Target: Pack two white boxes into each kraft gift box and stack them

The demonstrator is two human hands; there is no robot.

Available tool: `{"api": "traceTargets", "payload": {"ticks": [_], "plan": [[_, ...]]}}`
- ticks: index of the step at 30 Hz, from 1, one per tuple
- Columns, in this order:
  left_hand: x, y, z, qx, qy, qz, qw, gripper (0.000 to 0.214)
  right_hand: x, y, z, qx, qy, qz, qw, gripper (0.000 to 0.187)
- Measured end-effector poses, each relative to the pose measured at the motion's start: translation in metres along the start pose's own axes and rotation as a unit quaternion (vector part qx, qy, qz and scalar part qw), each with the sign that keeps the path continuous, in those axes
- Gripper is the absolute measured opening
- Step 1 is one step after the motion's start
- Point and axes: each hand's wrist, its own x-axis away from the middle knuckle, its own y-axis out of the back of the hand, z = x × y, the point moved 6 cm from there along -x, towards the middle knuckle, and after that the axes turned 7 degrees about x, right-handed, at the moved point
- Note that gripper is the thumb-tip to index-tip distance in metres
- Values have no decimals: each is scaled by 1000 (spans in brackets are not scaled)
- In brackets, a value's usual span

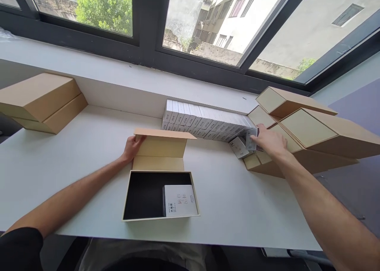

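In front of me an open gift box point(127, 196) with a black inside stands on the white table. One white tea box point(179, 200) with printed characters lies in its right part. My left hand point(132, 148) grips the left edge of the raised lid point(162, 146), its thumb hidden behind the panel. At the right end of the stacked white boxes, my right hand point(270, 139) is closed on a small white box point(251, 139). Another white box point(238, 147) leans, tilted, just left of it.
Two rows of small white boxes point(204, 118) line the back ledge. Several tan boxes point(314, 132) are piled at the right, and two more tan boxes point(47, 101) are stacked at the left. Windows point(208, 25) rise behind the white sill point(118, 69).
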Motion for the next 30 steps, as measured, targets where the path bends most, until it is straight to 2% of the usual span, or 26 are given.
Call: {"api": "traceTargets", "payload": {"ticks": [3,5,6,8,10,12,14,18,23,25,27,29,30], "plan": [[0,-1,2,8,7,4,1000,56,22,30,7,-30,-26,19,999,23],[-1,-1,2,15,9,5,1000,57,49,43,25,-155,-33,14,987,30],[-1,0,1,18,7,3,1000,58,66,45,39,-242,-23,19,970,36],[-2,0,-1,22,4,1,1000,57,106,37,80,-377,38,77,922,47],[-2,1,-2,26,5,0,1000,56,149,21,129,-429,128,151,881,52],[-3,1,-2,29,10,4,1000,56,187,7,172,-393,215,171,877,48],[-4,1,-2,31,11,7,999,57,216,-7,206,-329,279,163,887,44],[-5,0,-2,29,-2,6,1000,59,248,-32,245,-187,368,136,901,37],[-8,-1,-2,32,-9,8,999,61,271,-51,262,-57,502,132,853,35],[-8,-1,-3,35,-9,10,999,61,272,-53,263,-45,528,106,841,33],[-8,-1,-3,36,-12,12,999,62,272,-56,264,-47,550,91,829,21],[-8,0,-4,36,-17,12,999,62,273,-65,266,-45,571,106,813,8],[-8,0,-5,36,-19,11,999,62,273,-69,268,-44,580,117,805,11]]}}
